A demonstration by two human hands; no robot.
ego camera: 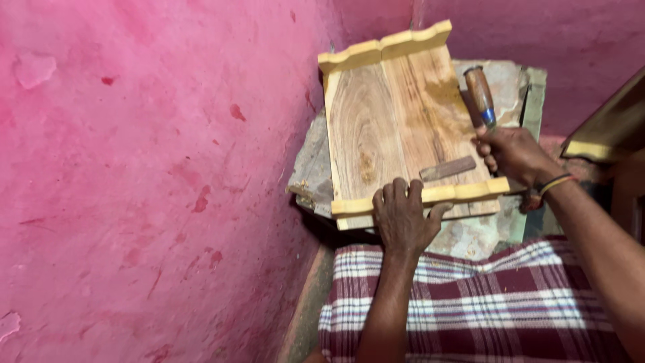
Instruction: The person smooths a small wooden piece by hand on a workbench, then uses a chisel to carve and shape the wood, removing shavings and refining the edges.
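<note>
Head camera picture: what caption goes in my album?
Left hand steadies a wooden panel while right hand grips a wood-handled tool.

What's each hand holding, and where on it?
Right hand: chisel, gripped low on its wooden handle. Left hand: presses the wooden panel at its near yellow edge strip.

You've got soft, even, fairly dim indoor light, no glare. Deep shadow sits under the wooden panel [396, 128] and at the pink wall [148, 181] base. Slight motion blur throughout; frame edges softest.
</note>
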